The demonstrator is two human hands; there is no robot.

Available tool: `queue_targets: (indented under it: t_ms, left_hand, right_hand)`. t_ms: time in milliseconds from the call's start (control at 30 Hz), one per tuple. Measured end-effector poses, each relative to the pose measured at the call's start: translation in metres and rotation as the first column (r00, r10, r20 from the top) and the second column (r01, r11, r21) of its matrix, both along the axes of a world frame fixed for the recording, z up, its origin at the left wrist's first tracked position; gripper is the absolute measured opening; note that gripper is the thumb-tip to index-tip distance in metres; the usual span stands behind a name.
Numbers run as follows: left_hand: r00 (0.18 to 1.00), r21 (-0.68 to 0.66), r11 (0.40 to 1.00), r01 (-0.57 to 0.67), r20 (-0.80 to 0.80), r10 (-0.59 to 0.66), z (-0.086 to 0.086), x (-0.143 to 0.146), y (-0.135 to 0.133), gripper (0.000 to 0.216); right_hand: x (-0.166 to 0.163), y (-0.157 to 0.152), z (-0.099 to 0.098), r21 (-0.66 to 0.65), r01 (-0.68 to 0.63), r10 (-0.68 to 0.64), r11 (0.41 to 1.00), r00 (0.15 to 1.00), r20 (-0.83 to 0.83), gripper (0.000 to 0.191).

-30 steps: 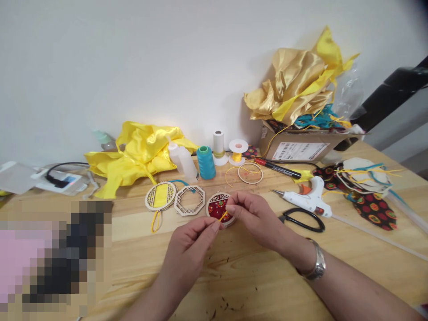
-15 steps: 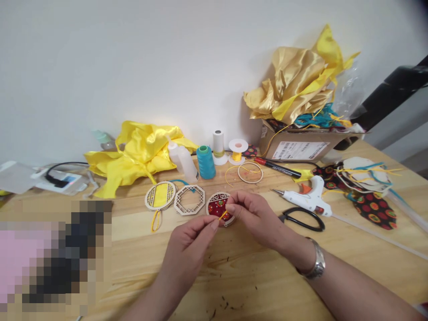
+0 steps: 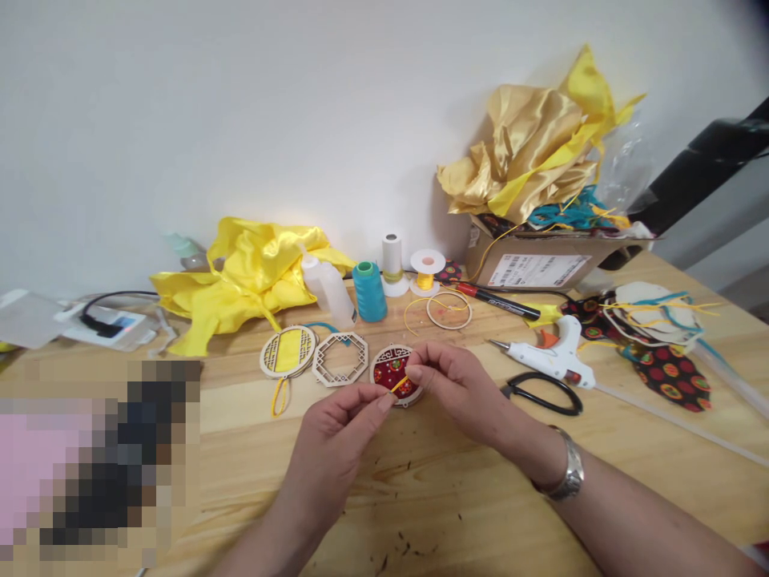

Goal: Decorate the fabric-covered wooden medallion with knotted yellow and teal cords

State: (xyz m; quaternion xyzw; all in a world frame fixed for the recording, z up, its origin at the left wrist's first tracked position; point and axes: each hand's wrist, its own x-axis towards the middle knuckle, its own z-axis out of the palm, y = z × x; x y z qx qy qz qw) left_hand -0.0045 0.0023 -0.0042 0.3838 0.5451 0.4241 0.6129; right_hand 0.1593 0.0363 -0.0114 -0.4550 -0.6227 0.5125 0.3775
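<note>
Both hands meet over a wooden table (image 3: 420, 513). My left hand (image 3: 340, 433) and my right hand (image 3: 453, 389) each pinch an end of a short yellow cord (image 3: 400, 384), held taut between them. Just behind the cord lies a round wooden ornament with red patterned fabric (image 3: 389, 370). Left of it lie an empty octagonal wooden frame (image 3: 340, 360) and an oval wooden frame with yellow fabric (image 3: 288, 351). A metal watch band circles my right wrist.
Black-handled scissors (image 3: 544, 394) and a white glue gun (image 3: 556, 359) lie to the right. Behind are a teal thread cone (image 3: 368, 291), white spools, a squeeze bottle, a wooden ring (image 3: 449, 310), a marker, yellow satin (image 3: 252, 272) and a cardboard box (image 3: 541, 264) stuffed with gold fabric.
My hands have shifted only slightly, the left thumb and finger edging up toward the right hand along the yellow cord. Everything else on the table stays put.
</note>
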Motion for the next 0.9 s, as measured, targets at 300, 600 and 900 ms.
queue_targets:
  t_ms: [300,600,900]
  left_hand:
    - [1.000,0.030,0.999,0.012,-0.024,-0.011,-0.0012,-0.0005,-0.0021,0.010]
    - [0.974,0.095,0.989,0.111,-0.208,-0.090,-0.0003,0.0014,-0.0047,0.016]
    - [0.971,0.101,0.978,0.181,-0.174,-0.162,0.0001,0.0000,-0.0036,0.021]
  right_hand:
    - [-0.0010,0.0006,0.0000,-0.206,-0.127,0.084,0.970,0.975,-0.205,0.029]
    - [-0.0078,-0.0052,0.0043,-0.125,0.001,-0.016,0.992,0.992,-0.121,0.008]
    - [-0.0043,-0.0045,0.0070,-0.008,0.037,-0.037,0.999,0.999,-0.013,0.010]
